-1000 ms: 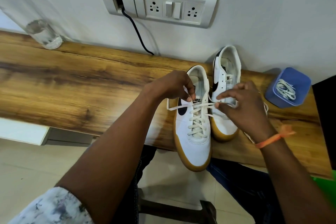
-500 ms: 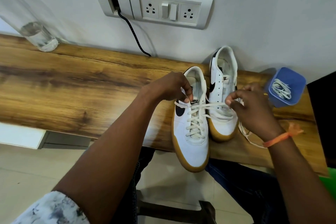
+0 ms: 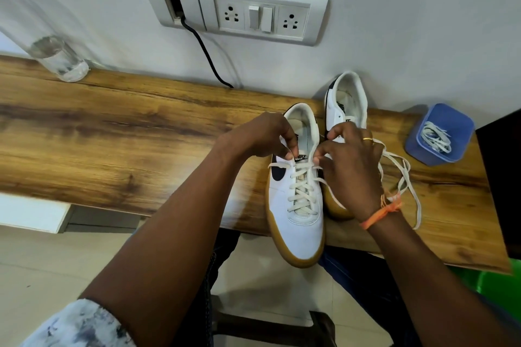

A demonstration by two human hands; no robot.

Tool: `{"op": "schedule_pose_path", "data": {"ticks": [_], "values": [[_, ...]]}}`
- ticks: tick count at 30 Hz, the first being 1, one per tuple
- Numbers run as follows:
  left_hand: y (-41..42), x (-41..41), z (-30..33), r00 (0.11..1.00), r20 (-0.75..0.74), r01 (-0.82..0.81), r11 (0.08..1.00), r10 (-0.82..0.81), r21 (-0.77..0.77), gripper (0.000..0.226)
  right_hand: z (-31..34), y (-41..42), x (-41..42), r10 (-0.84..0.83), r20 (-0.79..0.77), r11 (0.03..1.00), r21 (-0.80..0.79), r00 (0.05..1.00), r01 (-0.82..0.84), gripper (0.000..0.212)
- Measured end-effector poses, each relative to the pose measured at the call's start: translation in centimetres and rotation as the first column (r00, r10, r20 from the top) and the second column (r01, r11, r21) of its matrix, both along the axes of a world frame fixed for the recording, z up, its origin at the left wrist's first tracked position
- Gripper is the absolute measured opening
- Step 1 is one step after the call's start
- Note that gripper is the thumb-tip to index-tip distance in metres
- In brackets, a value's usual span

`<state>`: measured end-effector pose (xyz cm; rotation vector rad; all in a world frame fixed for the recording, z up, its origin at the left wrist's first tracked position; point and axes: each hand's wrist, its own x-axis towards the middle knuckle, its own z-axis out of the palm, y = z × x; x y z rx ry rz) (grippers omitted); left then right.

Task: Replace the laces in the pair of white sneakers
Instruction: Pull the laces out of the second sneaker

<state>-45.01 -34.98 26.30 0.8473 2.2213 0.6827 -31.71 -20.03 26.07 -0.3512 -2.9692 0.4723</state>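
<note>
Head view: the near sneaker lies on the surface with its toe hanging over the front edge toward the person, likely so the eyelets face up within easy reach. Its lace is already crossed up most of the tongue, so the work appears to be at the top eyelets. The left hand sits at the shoe's left collar, fingers curled and pinching a lace end by the top eyelet. The right hand is at the right side of the tongue, fingers pinching the other strand; both hands are close together over the shoe's throat. Slack lace trails in loops on the surface just right of the right wrist, probably the free end waiting to be pulled through. The second sneaker stands just behind, touching the wall, partly hidden by the right hand. A blue tub holding more laces sits further right, near the wall.
</note>
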Motion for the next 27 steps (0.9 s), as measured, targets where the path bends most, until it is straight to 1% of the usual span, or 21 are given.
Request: {"op": "schedule_pose_path", "data": {"ticks": [1, 3, 5, 7, 11, 13, 16, 18, 20, 21, 23, 25, 27], "values": [[0.0, 0.0, 0.1, 1.0, 0.0, -0.003, 1.0, 0.003, 0.0, 0.013, 0.1, 0.5, -0.1, -0.017, 0.016, 1.0, 0.008, 1.0, 0.017, 0.008], [0.0, 0.1, 0.2, 1.0, -0.004, -0.002, 1.0, 0.002, -0.005, 0.013, 0.3, 0.7, 0.0, -0.019, 0.009, 0.998, -0.054, 1.0, 0.019, 0.006], [0.0, 0.1, 0.2, 1.0, -0.008, 0.002, 1.0, -0.002, -0.014, 0.013, 0.2, 0.1, 0.0, 0.055, -0.016, 0.994, -0.093, 0.998, -0.056, 0.014], [0.1, 0.1, 0.3, 1.0, -0.01, 0.004, 1.0, -0.004, -0.025, 0.011, 0.0, -0.7, 0.1, 0.126, -0.002, 0.991, -0.045, 0.992, -0.126, 0.023], [0.2, 0.2, 0.4, 1.0, -0.017, -0.002, 1.0, 0.002, -0.022, 0.012, -0.5, -1.0, -0.1, 0.092, 0.025, 0.995, 0.026, 0.995, -0.093, 0.015], [0.2, 0.3, 0.3, 1.0, -0.018, -0.004, 1.0, 0.003, -0.017, 0.013, -1.0, -1.1, 0.0, 0.099, 0.057, 0.994, 0.029, 0.993, -0.101, 0.012], [0.1, 0.3, 0.4, 1.0, -0.021, -0.006, 1.0, 0.006, -0.019, 0.013, -1.4, -1.8, 0.2, 0.125, 0.056, 0.992, 0.022, 0.991, -0.126, 0.007], [0.0, 0.2, 0.3, 1.0, -0.007, -0.018, 1.0, 0.017, -0.02, 0.013, -1.1, -1.2, 0.1, 0.145, 0.035, 0.989, -0.028, 0.989, -0.144, 0.004], [-0.1, 0.2, 0.3, 0.999, 0.012, -0.033, 0.999, 0.033, -0.015, 0.013, -0.5, 0.9, -0.2, 0.14, 0.017, 0.977, -0.167, 0.99, -0.135, 0.003], [-0.2, 0.2, 0.3, 0.999, 0.02, -0.036, 0.999, 0.036, -0.012, 0.013, -0.3, 2.3, -0.3, 0.122, 0.023, 0.964, -0.241, 0.992, -0.113, 0.003], [-0.2, 0.2, 0.3, 0.999, 0.02, -0.031, 0.999, 0.032, -0.009, 0.014, 0.2, 4.9, -0.3, 0.071, 0.068, 0.942, -0.331, 0.995, -0.045, 0.002], [-0.1, 0.2, 0.3, 1.0, 0.015, -0.02, 1.0, 0.02, -0.009, 0.014, 0.6, 6.4, -0.1, 0.015, 0.108, 0.929, -0.368, 0.994, 0.026, 0.01], [-0.1, 0.2, 0.4, 1.0, 0.021, -0.02, 1.0, 0.02, -0.007, 0.013, 0.5, 5.8, -0.1, -0.006, 0.064, 0.928, -0.372, 0.998, 0.03, 0.013]]}}
